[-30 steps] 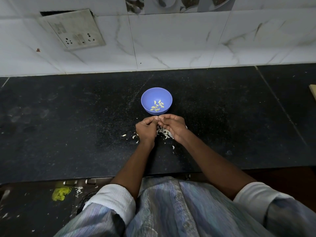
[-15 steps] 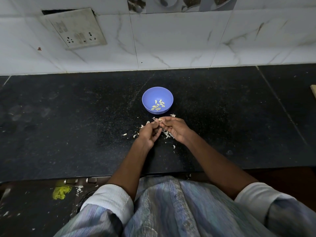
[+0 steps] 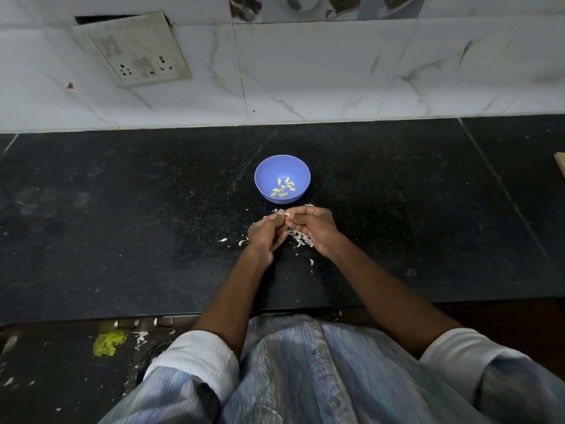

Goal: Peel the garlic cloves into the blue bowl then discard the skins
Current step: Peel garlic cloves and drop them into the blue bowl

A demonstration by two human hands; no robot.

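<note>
I am working over the loose skins lying under my wrists, my left hand and right hand pinching one garlic clove between fingertips just short of the blue bowl. It looks small, light and slick; I am judging the papery tip the best place to grip.

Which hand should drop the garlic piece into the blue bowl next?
Probably the right hand. Both hands pinch the garlic clove together just in front of the blue bowl, but the right hand's fingers wrap it from the bowl's side, while the left hand sits lower, only its fingertips touching.
</note>
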